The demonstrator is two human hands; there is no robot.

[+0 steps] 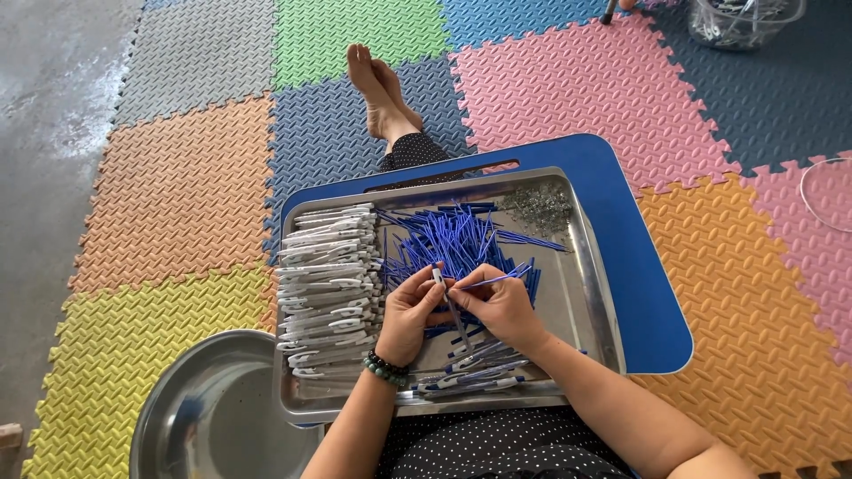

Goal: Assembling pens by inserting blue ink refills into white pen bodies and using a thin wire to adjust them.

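Foam floor mats (186, 186) in orange, yellow, green, pink and blue tiles cover the ground, where a person sits with a blue lap table (639, 266) across the legs. On it rests a steel tray (590, 293), the landmark for what follows. Along the tray's left side lies a stacked row of white pen barrels (328, 275); at its centre, a loose heap of blue refills (453, 235); in its far right corner, a small pile of tiny metal parts, probably springs (541, 206); along its near edge, several assembled pens (470, 377). A round steel bowl (213, 412) sits on the floor just off the tray's near left corner, and a clear container (741, 19) stands well beyond the tray's far right corner.

Over the tray's middle, the left hand (410, 312), a bead bracelet at its wrist, is closed around one white barrel (438, 277) held upright. The right hand (501, 306) pinches a single blue refill (488, 280) between thumb and fingertips, its end pointing toward the barrel.

The step in hand appears to be pen assembly, at the point of inserting the refill. The next move would call for fine alignment of the thin refill tip with the barrel's narrow opening, the left hand holding steady.
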